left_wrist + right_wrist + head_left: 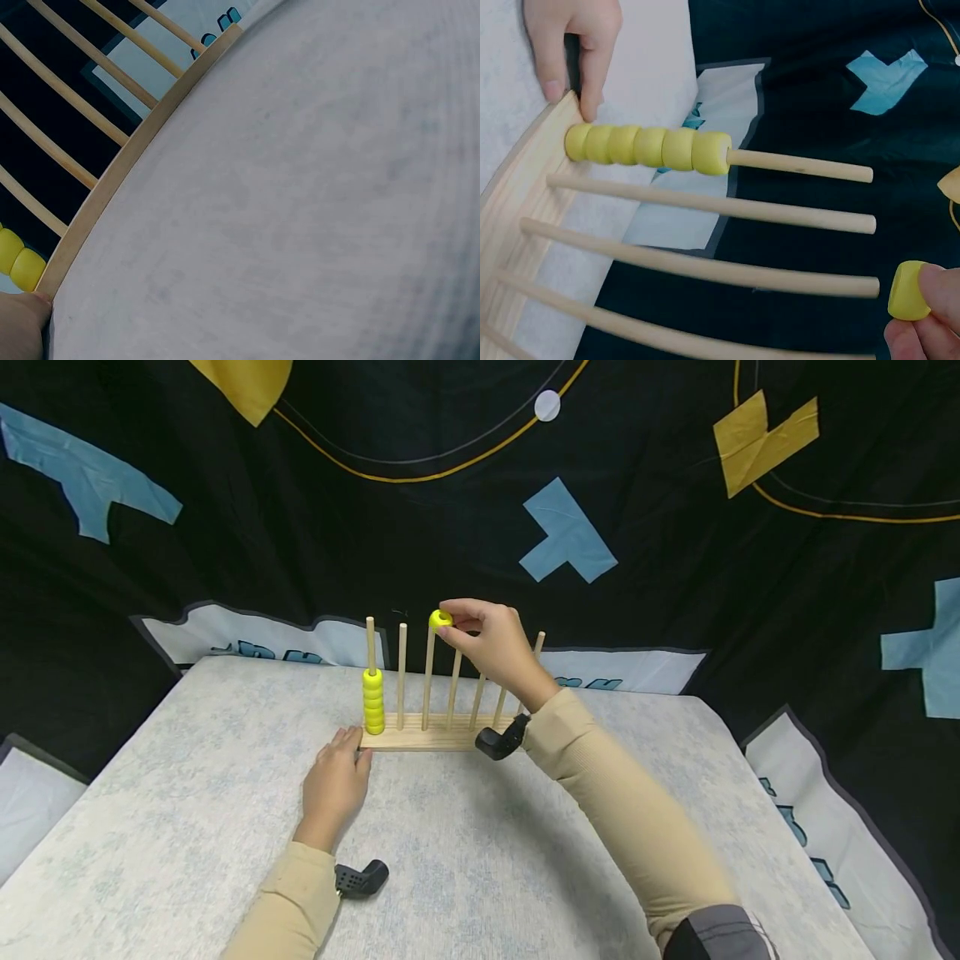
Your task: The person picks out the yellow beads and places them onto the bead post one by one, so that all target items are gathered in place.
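Between thumb and fingertips my right hand [491, 642] pinches a yellow bead [907, 292]. This bead is just off the tip of the third peg [802, 281] from the left, with a small gap in the right wrist view. The wooden peg rack [427, 741] stands upright on the table, with several thin pegs in a row. Several yellow beads [372, 702] are stacked on its leftmost peg, whose upper part is bare. At the rack's left end my left hand [336, 783] grips the base, thumb at the front and a finger behind. Part of the rack's right side is hidden by my right hand and wrist.
The rack stands toward the back of a pale, mottled table [450, 860]. Behind it hangs a dark cloth [420, 543] with blue and yellow patches. Black wrist cameras [362, 878] stick out from both wrists; the right one overlaps the base in the head view.
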`<state>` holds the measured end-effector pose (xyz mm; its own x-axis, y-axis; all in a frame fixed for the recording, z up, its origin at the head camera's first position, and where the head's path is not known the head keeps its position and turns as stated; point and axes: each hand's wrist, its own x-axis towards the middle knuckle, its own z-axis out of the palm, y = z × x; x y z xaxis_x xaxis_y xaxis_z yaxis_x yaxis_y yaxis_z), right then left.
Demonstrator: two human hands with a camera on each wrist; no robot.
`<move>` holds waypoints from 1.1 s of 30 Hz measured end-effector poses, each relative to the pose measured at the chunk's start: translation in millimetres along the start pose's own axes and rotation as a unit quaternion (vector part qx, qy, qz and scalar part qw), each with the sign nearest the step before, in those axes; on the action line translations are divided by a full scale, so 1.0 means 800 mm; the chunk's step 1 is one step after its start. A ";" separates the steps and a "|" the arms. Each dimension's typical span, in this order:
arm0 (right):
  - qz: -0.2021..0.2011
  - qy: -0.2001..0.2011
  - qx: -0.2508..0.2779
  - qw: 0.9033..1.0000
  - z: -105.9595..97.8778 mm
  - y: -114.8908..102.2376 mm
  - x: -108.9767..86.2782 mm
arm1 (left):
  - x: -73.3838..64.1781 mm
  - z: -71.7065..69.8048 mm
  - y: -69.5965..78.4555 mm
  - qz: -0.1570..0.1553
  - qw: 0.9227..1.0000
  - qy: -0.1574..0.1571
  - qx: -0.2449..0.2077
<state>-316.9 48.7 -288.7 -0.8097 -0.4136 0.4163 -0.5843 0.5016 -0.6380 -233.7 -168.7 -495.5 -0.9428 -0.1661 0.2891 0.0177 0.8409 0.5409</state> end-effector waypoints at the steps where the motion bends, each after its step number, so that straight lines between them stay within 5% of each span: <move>1: 0.003 -0.002 0.001 1.000 0.003 -0.002 0.004 | 0.000 0.000 0.000 0.000 1.000 0.001 0.000; 20: -0.002 -0.042 -0.005 0.999 0.055 -0.048 0.044 | 0.000 -0.001 0.003 -0.013 1.000 -0.008 0.003; 33: 0.004 -0.064 -0.016 0.998 0.071 -0.053 0.046 | 0.000 -0.003 0.001 -0.019 1.000 -0.012 0.004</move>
<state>-318.9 -30.6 -283.0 -0.8013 -0.5025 0.3246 -0.5817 0.5280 -0.6187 -232.6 -169.4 -493.4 -0.9506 -0.1857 0.2485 -0.0214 0.8385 0.5446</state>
